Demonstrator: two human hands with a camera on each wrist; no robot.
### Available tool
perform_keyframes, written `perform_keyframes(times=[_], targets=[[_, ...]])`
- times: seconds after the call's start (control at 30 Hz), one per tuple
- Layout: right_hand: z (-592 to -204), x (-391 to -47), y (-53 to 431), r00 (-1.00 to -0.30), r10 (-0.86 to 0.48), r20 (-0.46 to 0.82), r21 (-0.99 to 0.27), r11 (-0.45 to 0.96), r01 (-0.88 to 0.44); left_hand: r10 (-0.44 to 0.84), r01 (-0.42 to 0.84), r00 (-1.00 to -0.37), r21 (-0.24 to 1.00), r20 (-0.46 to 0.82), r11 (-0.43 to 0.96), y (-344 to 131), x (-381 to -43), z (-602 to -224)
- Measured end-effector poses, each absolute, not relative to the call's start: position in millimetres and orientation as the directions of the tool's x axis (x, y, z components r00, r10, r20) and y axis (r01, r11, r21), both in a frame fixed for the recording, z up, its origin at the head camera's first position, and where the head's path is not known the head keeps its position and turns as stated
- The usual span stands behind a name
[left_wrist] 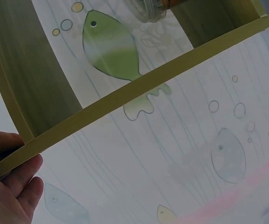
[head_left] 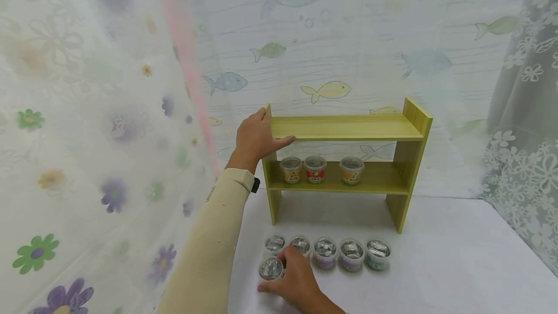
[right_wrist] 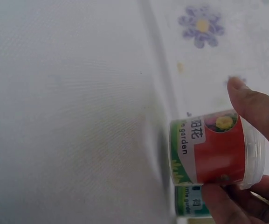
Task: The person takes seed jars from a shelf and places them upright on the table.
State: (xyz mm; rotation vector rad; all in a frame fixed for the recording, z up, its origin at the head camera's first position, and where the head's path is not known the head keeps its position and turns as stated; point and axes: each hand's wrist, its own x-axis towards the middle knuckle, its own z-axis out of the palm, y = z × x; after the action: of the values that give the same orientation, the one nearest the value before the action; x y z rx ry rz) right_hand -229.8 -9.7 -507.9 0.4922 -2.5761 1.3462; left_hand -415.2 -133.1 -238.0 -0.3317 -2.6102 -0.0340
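My left hand [head_left: 256, 135] grips the upper left side of a small yellow-green wooden shelf [head_left: 340, 130]. In the left wrist view, fingers [left_wrist: 24, 182] lie on both sides of the panel's edge. At the front of the table my right hand [head_left: 298, 277] holds a clear plastic cup [head_left: 271, 269] with a silvery top. The right wrist view shows its red "little garden" label [right_wrist: 218, 151], with thumb and fingers around the cup. Behind it sits a cup with a teal label [right_wrist: 190, 201]. Several similar cups [head_left: 325, 251] form a row before the shelf.
On the middle shelf board stand an orange-labelled cup [head_left: 291, 171], a red-labelled cup [head_left: 315, 169] and another orange-labelled cup [head_left: 351, 171]. A white cloth covers the table [head_left: 449, 256]. Patterned curtains [head_left: 109, 134] hang at the left, back and right.
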Motion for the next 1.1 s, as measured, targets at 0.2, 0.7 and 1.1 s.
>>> perform_keyframes(times=[0.2, 0.7, 1.1], targets=[[-511.6, -231.1, -10.0, -0.926, -0.228, 0.3, -0.741, 0.556, -0.377, 0.231, 0.256, -0.843, -0.014, 0.486, 0.966, -132.4, -414.3, -238.5], [-513.6, -230.8, -12.6, -0.923, -0.262, 0.281, -0.685, 0.619, -0.384, 0.228, 0.243, -0.847, -0.03, 0.48, 0.969, -134.3, -414.2, -238.7], [-509.1, -229.7, -9.4, -0.898, -0.28, 0.339, -0.609, 0.662, -0.437, 0.226, 0.245, -0.849, -0.024, 0.477, 0.969, -133.4, -413.4, -238.3]])
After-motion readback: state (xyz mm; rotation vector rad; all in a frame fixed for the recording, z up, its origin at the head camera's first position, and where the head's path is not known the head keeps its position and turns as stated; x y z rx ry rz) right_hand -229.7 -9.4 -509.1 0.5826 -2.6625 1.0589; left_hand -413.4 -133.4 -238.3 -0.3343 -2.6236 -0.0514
